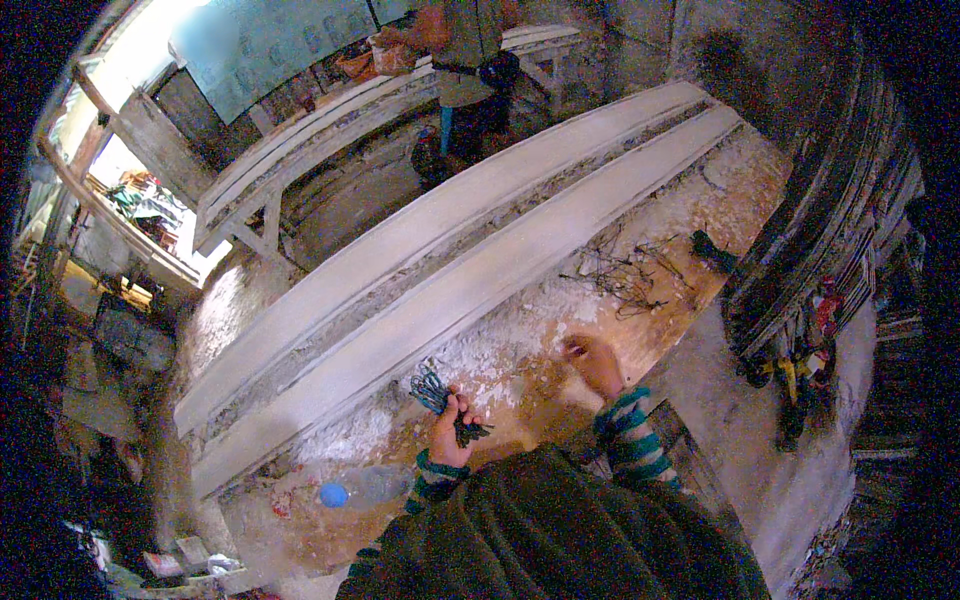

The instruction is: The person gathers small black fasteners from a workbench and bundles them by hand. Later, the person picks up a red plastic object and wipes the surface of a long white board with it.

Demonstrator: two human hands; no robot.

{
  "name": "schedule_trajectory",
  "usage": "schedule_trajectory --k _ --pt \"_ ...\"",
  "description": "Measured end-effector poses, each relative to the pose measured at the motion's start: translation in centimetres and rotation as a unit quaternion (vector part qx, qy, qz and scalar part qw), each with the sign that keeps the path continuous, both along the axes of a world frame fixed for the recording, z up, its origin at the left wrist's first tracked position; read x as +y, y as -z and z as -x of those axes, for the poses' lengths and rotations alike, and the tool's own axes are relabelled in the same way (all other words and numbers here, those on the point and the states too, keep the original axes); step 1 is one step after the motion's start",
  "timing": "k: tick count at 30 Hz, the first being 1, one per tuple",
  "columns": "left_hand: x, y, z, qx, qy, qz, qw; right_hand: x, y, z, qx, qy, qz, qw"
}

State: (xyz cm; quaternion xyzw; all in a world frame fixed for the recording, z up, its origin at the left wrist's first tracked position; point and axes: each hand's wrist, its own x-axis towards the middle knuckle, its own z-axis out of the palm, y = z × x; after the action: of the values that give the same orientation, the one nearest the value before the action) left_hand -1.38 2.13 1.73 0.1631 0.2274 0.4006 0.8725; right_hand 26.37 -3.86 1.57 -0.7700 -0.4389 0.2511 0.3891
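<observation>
clear bottle (383, 484): from here i see it lying beside the left sleeve (434, 486), blue cap (333, 495) leftward.
left hand (451, 432): closed around a wire bundle (430, 391), its long axis slanting far-left to near-right.
right hand (597, 368): low over the bench (648, 338); i cannot tell its grip.
loose wires (640, 284): tangled on the bench, beyond and slightly right of the right hand, the nearer one.
</observation>
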Motion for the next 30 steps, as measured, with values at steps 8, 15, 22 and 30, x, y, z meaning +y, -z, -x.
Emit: schedule_trajectory --k 8,15,22,30 --pt "0.1 0.3 0.2 0.01 -0.003 -0.002 1.0 -0.2 2.2 -11.9 -0.369 0.086 0.021 0.925" --pt "-0.1 -0.9 0.2 0.052 0.002 0.031 0.998 0.7 2.9 -10.0 -0.306 0.075 0.027 0.949" --pt "0.1 -0.2 0.1 0.044 0.01 0.004 0.999 0.7 -1.3 -0.5 -0.015 -0.104 -0.136 0.985" --pt "-0.5 -0.2 -1.3 0.053 0.093 -0.06 0.992 -0.8 -5.4 10.1 0.272 -0.218 -0.094 0.933"
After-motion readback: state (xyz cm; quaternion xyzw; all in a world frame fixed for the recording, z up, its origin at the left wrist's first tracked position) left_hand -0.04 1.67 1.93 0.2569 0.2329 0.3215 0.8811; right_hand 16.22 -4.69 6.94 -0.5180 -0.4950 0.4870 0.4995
